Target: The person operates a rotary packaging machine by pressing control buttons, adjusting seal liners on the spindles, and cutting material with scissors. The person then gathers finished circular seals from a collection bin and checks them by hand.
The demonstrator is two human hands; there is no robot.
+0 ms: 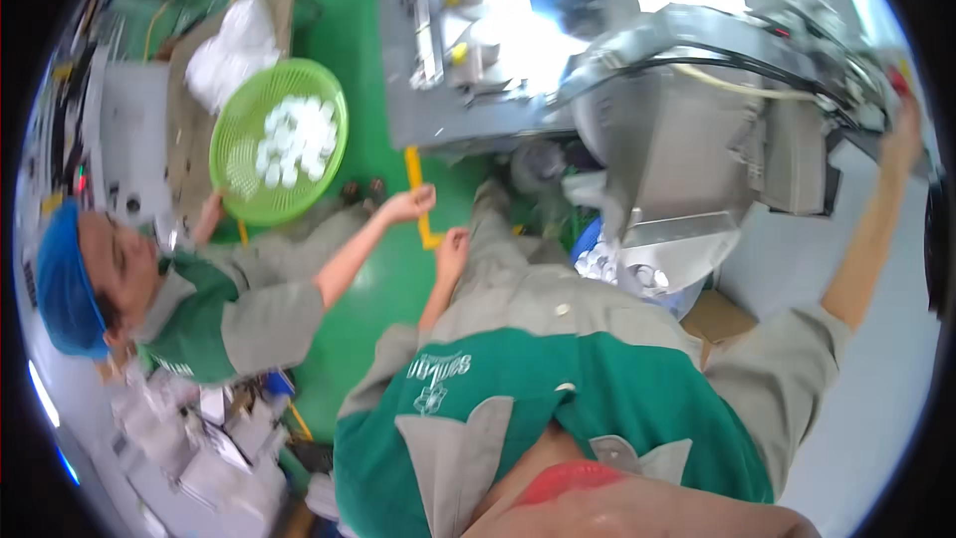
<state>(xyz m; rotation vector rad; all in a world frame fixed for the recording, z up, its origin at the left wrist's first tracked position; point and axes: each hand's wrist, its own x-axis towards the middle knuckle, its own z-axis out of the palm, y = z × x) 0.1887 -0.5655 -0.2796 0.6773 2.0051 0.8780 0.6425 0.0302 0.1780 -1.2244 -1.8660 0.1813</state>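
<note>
My right arm is stretched far out to the right. At its end, my right hand is at a small red knob or button on the machine's side; blur hides how the fingers lie on it. Low beside my thigh hangs my left hand, its fingers curled in, with nothing visible in them. The large grey metal machine stands in front of me to the right. Below its metal chute is a blue-rimmed container with white pieces in it.
On my left a co-worker in a blue hair cap has one hand at a green basket of white round pieces; their other hand reaches toward me. Behind the basket lies a white bag. A grey worktable stands ahead.
</note>
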